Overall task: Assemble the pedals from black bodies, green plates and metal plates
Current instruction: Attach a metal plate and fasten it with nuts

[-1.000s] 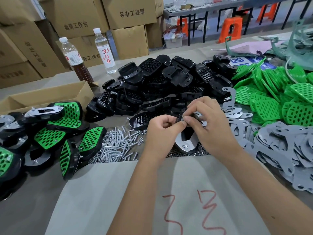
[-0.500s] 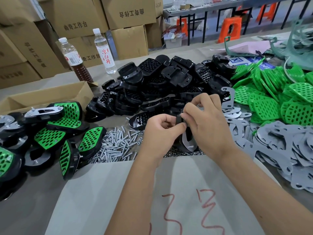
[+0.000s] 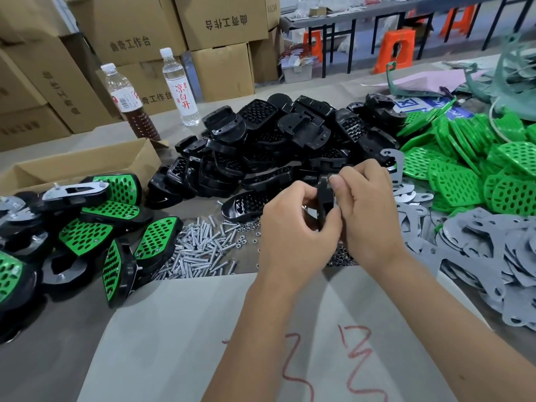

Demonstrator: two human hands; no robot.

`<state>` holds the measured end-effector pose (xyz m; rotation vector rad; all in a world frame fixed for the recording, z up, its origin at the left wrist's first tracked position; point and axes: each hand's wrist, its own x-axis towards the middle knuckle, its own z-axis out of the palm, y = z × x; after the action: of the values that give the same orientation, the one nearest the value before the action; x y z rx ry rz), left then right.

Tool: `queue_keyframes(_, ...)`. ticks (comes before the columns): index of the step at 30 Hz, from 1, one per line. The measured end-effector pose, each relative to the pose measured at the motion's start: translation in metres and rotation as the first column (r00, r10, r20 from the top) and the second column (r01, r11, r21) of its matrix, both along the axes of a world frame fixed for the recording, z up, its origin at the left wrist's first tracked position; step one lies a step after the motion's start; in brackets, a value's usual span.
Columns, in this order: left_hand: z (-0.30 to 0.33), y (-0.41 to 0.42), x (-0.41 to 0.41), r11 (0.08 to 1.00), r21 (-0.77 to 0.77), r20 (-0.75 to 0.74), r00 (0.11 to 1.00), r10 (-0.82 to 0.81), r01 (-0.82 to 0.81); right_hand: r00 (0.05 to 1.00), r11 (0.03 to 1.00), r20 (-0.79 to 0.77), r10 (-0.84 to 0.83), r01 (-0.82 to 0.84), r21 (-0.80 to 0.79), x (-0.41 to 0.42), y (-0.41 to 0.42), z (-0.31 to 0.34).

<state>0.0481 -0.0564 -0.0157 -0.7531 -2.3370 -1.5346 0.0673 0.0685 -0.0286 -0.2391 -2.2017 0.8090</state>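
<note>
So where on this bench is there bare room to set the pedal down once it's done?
The grey sheet with red scribbles in front of both hands is bare, bordered by the screw pile, finished pedals and grey metal plates. A bare strip lies near the bottles. Crowded: black bodies behind, green plates right.

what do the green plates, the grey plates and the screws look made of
Green plates: likely moulded plastic, with a uniform bright colour and a slight sheen. Grey plates: probably sheet metal, thin, flat, with a dull matt grey finish. Screws: bright metal, shiny and silvery.
</note>
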Motion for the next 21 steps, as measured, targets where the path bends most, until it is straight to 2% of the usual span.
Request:
queue_keyframes(3, -0.001, 0.004, 0.002, 1.0, -0.022, -0.162, 0.987, 0.003, -0.006, 0.999, 0.985, 0.014, 0.049, -0.046, -0.166, 0.001, 0.001, 0.006)
queue_keyframes(5, -0.003, 0.003, 0.0, 0.998, -0.063, -0.232, 0.973, -0.012, -0.003, 0.998, 0.974, 0.029, 0.06, -0.052, -0.222, 0.001, 0.001, 0.008)
queue_keyframes(9, -0.007, 0.004, -0.001, 0.992, -0.113, -0.297, 0.955, 0.019, -0.055, 0.996, 0.959, 0.05, 0.081, -0.064, -0.277, 0.001, -0.004, 0.01)
queue_keyframes(14, -0.006, 0.003, -0.003, 0.984, -0.092, -0.402, 0.91, 0.103, -0.152, 0.999, 0.96, 0.026, 0.046, -0.038, -0.277, -0.001, -0.012, 0.011)
queue_keyframes(18, -0.008, 0.009, 0.001, 0.97, -0.053, -0.454, 0.871, 0.189, -0.238, 1.0, 0.936, -0.015, 0.018, -0.023, -0.351, -0.004, -0.019, 0.006)
queue_keyframes(21, -0.009, 0.01, 0.001, 0.96, -0.045, -0.49, 0.843, 0.22, -0.276, 0.997, 0.899, 0.001, 0.081, -0.073, -0.431, -0.006, -0.02, 0.002)
